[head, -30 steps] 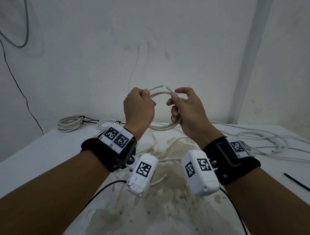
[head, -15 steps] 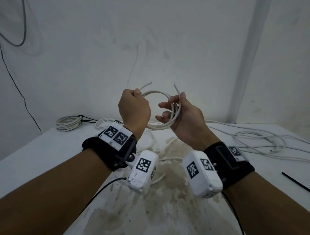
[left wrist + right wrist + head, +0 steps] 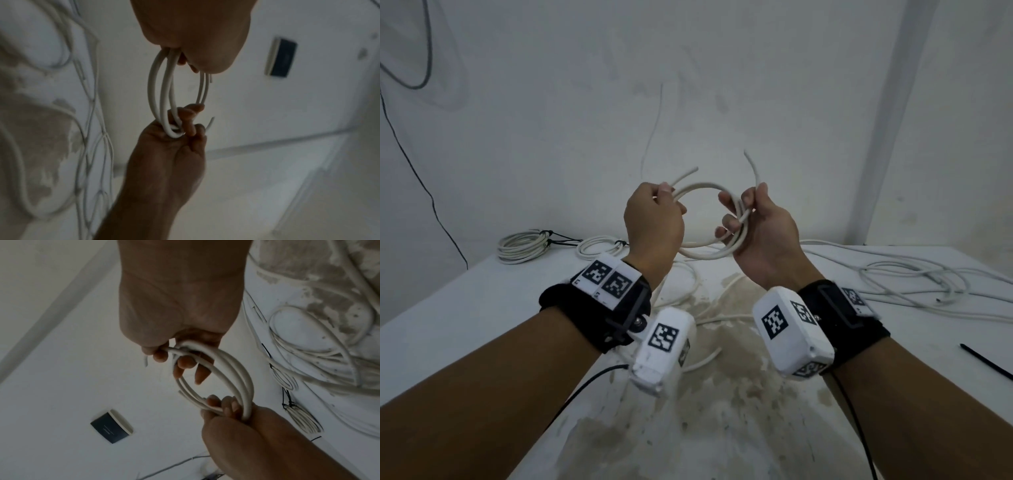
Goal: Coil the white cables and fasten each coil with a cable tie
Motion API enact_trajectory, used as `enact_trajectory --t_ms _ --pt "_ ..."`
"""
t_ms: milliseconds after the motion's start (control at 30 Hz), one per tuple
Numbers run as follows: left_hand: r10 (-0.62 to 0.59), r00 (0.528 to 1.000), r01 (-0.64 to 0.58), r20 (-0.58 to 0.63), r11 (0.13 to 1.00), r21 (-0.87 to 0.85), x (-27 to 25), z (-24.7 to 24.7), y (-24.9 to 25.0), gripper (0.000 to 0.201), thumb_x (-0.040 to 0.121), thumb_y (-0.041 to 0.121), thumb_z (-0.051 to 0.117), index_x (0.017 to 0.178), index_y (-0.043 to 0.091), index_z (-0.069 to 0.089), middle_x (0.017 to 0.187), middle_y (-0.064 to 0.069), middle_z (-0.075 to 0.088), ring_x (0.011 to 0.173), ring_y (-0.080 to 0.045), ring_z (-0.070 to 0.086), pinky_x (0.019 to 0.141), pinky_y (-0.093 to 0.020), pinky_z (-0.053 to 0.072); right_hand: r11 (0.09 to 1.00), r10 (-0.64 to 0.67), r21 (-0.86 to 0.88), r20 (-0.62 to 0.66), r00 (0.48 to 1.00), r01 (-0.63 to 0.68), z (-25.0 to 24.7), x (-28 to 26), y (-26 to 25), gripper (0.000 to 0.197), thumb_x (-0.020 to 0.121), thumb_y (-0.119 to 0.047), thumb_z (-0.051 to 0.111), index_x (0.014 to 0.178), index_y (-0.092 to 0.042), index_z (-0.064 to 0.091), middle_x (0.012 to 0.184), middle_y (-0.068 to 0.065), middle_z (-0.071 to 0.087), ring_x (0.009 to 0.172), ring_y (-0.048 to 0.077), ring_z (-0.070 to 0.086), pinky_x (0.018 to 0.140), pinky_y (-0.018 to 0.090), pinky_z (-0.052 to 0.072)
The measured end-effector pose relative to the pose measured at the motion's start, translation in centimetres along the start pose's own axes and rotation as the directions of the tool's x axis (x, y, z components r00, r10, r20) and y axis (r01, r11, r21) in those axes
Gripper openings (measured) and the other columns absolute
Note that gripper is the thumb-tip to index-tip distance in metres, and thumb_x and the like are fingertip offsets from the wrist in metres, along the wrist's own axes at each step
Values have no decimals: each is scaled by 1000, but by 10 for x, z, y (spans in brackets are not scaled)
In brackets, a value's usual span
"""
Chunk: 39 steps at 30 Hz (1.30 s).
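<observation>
At 9 o'clock of the raised cable coil (image 3: 700,219), the left hand (image 3: 654,222) curls tight round its loops; at 3 o'clock the right hand (image 3: 756,226) pinches the strands, above the table (image 3: 465,308); loose cables (image 3: 914,281) lie far right

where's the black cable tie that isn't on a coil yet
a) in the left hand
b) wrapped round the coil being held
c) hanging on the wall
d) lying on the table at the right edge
d: the loose black cable tie lies on the table at the right edge, while the left hand and right hand hold only the white coil.
</observation>
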<state>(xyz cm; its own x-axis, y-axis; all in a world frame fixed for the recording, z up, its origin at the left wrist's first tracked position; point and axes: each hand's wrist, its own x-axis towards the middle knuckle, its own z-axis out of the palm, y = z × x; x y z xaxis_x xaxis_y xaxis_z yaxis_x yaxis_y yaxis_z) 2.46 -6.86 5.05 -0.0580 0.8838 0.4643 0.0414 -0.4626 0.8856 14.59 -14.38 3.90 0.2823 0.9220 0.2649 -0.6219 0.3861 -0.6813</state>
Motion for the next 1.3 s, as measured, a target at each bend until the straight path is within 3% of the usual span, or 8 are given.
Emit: enact_trajectory --t_ms 200,433,600,733,933,1033,1133,1300 --pt "12 999 -10 52 999 -41 -8 -2 2 24 104 22 40 92 10 57 72 0 62 48 -14 52 39 -22 43 997 24 77 -50 998 -20 -7 2 -3 47 107 -42 30 70 -17 45 90 9 68 47 13 39 57 27 44" --pt "-127 985 140 120 984 -110 -5 -3 -2 26 104 21 37 101 3 56 72 -2 62 34 -11 52 55 -41 57 994 4 -105 -106 994 -15 -5 5 -1 43 105 -43 36 72 -18 48 83 5 64 49 12 35 50 24 39" --pt "134 981 -145 144 987 67 -12 -4 -5 23 105 23 38 93 10 53 76 -4 60 59 -20 58 41 -24 49 970 32 -240 -65 997 -47 -8 9 -12 44 105 -43 36 71 -18 48 104 11 67 57 16 49 55 28 49" --pt "206 958 -236 199 962 140 -9 -7 -13 23 103 23 42 88 16 56 72 -1 64 59 -18 60 55 -34 53 900 93 -430 43 995 -66 -9 7 -23 41 106 -39 37 75 -15 50 104 14 65 54 16 46 58 33 52" --pt "-227 938 303 262 904 -300 -6 5 -1 24 105 16 44 89 6 59 75 -8 56 39 -8 44 52 -25 54 890 39 -457 47 998 -14 -13 5 -17 39 107 -37 36 79 -15 53 82 4 58 48 11 31 48 24 37" --pt "-279 926 359 255 859 -364 -3 8 4 24 104 16 44 86 11 60 74 -5 54 40 -9 38 41 -21 38 952 -20 -305 -16 1000 15 -15 4 -8 36 107 -37 37 90 -15 60 69 0 49 44 9 25 43 22 28" --pt "-236 943 308 235 885 -350 -5 10 7 22 102 16 46 86 13 60 72 -3 53 42 -11 35 40 -21 28 975 -68 -219 -99 993 45 -9 6 -3 30 107 -30 37 110 -20 64 61 -1 40 44 9 19 41 22 18" --pt "-22 977 54 212 988 -143 -3 5 16 22 100 22 49 87 14 65 73 0 72 40 -12 46 40 -20 37 971 -100 -234 -221 970 47 -2 8 3 25 104 -25 46 89 -11 59 56 -5 28 43 8 17 38 22 13"
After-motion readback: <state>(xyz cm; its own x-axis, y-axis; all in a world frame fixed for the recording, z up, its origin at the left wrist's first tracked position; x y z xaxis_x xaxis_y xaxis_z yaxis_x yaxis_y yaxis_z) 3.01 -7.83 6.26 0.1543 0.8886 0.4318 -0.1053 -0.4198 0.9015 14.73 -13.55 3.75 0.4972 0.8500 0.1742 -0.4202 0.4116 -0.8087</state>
